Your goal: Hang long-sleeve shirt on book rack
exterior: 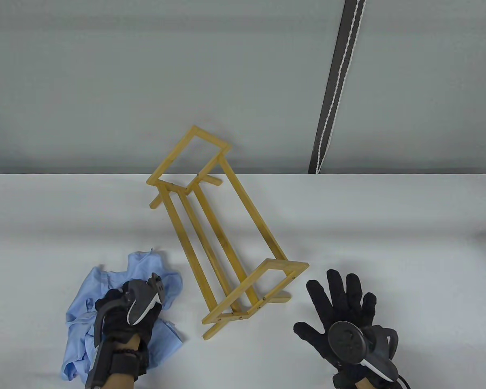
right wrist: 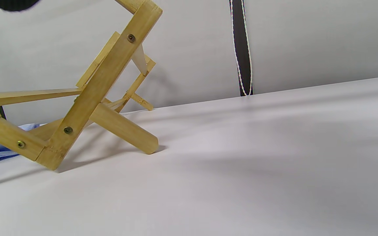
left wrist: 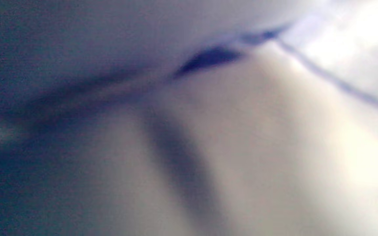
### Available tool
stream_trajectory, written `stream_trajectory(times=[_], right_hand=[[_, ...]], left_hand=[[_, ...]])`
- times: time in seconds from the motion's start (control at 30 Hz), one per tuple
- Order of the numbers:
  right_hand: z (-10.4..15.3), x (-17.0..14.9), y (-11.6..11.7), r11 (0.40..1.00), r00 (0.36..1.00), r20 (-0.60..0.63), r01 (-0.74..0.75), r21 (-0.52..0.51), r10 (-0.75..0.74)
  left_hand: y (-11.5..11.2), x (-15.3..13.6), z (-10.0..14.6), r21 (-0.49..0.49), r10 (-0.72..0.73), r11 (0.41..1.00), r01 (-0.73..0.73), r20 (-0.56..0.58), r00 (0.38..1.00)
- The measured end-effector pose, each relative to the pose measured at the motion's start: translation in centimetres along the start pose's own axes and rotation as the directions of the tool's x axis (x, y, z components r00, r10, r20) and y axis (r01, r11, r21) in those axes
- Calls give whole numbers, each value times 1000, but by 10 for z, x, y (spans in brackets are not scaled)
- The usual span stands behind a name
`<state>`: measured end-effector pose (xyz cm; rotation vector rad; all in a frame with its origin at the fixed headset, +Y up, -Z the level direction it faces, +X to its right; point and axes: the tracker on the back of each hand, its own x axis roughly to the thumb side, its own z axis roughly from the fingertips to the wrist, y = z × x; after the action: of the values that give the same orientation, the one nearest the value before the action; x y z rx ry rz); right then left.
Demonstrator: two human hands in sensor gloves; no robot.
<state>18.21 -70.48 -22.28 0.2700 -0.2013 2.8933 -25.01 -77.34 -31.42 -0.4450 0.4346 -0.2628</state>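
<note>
On the counter's (exterior: 389, 227) near-left side the blue shirt (exterior: 85, 324) lies crumpled, and my left hand (exterior: 129, 314) rests on top with its fingers curled into the cloth; whether they truly grip it I cannot tell. I'd gather a shoulder seam or the collar, not a random wad. Centre, the wooden rack (exterior: 222, 231) stands diagonally. Right of it, my right hand (exterior: 342, 320) hovers with fingers spread, holding nothing, ready to steady the frame.
</note>
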Motion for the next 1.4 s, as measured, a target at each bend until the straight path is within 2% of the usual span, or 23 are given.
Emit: stream_trajectory(times=[0.3, 0.5, 0.6, 0.83, 1.1, 1.2, 1.4], right_hand=[[0, -1, -2, 1000, 1000, 1, 21, -8, -21], [0, -2, -3, 999, 999, 5, 35, -10, -35], [-1, -2, -4, 999, 999, 10, 45, -13, -45], [-3, -2, -4, 999, 999, 14, 53, -9, -53], [-2, -2, -4, 998, 998, 20, 59, -13, -59], [-1, -1, -4, 998, 998, 24, 63, -14, -62], [0, -1, -4, 998, 998, 28, 65, -14, -64]], left_hand=[[5, 6, 4, 35, -93, 995, 94, -19, 995], [17, -2, 5, 1, -53, 999, 53, -31, 998], [25, -11, 11, 19, -6, 1000, 6, -24, 1000], [63, -29, 35, 102, 48, 994, -48, -4, 999], [123, -45, 78, 237, 103, 966, -108, 32, 994], [144, -48, 94, 285, 114, 950, -126, 56, 992], [182, -39, 112, 364, 136, 918, -158, 84, 987]])
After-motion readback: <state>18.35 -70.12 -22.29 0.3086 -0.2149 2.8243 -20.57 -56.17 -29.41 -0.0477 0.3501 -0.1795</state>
